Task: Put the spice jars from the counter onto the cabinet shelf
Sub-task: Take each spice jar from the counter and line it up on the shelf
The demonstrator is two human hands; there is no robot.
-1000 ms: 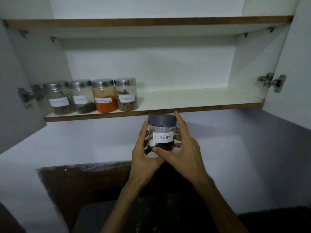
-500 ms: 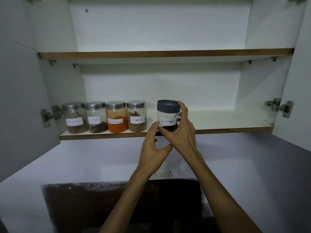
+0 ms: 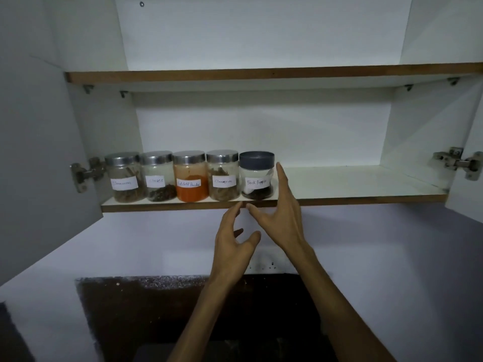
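Note:
A clear jar with a dark grey lid, labelled Black Pepper [image 3: 257, 176], stands on the lower cabinet shelf [image 3: 352, 199] at the right end of a row of jars. To its left stand several steel-lidded jars: one labelled cinnamon [image 3: 223, 176], one of red chilli powder [image 3: 190, 177], one of cloves [image 3: 157, 177] and a leftmost jar [image 3: 125, 178]. My right hand [image 3: 281, 218] is open just right of and below the pepper jar, fingertips close to its side. Below the shelf edge, my left hand [image 3: 234, 244] is open and holds nothing.
The shelf's right half is bare. An upper shelf [image 3: 261, 74] runs above. Both cabinet doors stand open, with the left door [image 3: 39, 165] and hinges [image 3: 454, 163] at the sides. A wall socket [image 3: 264, 266] and a dark counter backsplash [image 3: 146, 309] lie below.
The Black Pepper jar went from both hands below the shelf up onto the shelf beside the row. Both hands have let go and drawn back, fingers spread.

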